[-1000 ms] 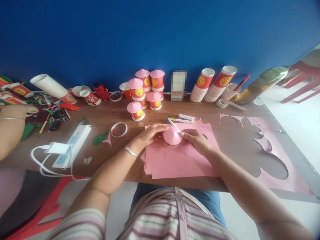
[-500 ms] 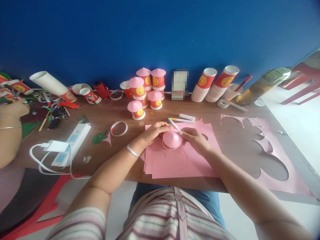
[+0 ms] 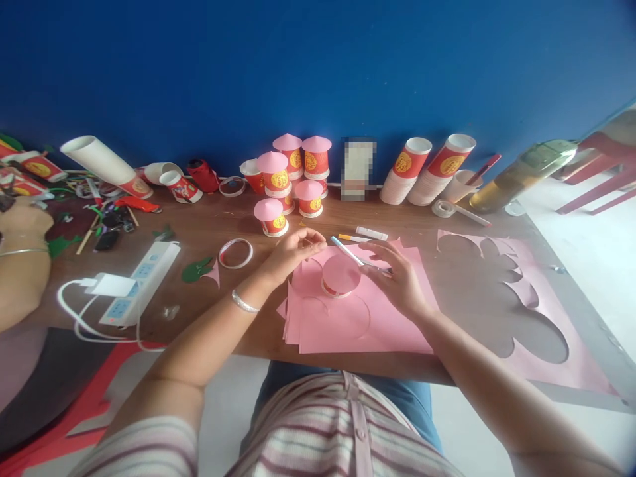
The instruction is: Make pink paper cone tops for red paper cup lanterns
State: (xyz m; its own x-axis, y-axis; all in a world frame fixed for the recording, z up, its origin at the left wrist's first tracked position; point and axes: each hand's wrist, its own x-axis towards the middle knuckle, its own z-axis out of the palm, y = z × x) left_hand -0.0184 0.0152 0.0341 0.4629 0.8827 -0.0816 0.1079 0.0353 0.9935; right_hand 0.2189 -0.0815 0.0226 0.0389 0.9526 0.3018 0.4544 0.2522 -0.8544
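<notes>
— What's nearest the camera?

— My striped shirt (image 3: 342, 430) at the bottom of the frame, then both forearms running up to the stack of pink paper sheets (image 3: 358, 311) on the worktop (image 3: 223, 318). At frame centre a red paper cup with a pink paper lid (image 3: 340, 275) stands on that stack, free of both hands.

— And the hands?

— My left hand (image 3: 291, 248) hovers just left of the cup, fingers loosely apart, gripping nothing. My right hand (image 3: 397, 275) sits just right of it, fingers closed on a white pen (image 3: 348, 252) angled toward upper left.

— How far along, would you say?

— I'd judge this cup capped and standing; circles are already cut from the pink offcut sheet (image 3: 527, 298) at right. Farther back, a cluster of finished pink-capped cups (image 3: 293, 179) stands by the blue wall (image 3: 318, 66), and two stacks of plain cups (image 3: 427, 169) are unused, so plenty seems left.

— Anything else?

— A tape roll (image 3: 235, 253) and power strip (image 3: 142, 281) at left; another person's arm (image 3: 20, 258) at the left edge.
</notes>
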